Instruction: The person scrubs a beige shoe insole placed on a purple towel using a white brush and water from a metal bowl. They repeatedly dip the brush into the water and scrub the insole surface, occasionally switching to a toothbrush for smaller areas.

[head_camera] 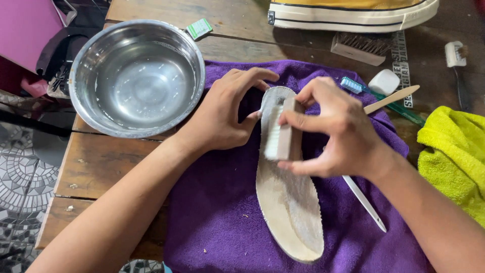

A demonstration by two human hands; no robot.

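Steel bowl (136, 76) seemingly holds water; right hand (336, 131) grips brush (280, 132), left (227, 114) pins insole (290, 207).

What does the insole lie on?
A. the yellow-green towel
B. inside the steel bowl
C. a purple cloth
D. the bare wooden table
C: the insole lies flat on the purple cloth, the left hand pressing its top end and the right hand holding a brush on it.
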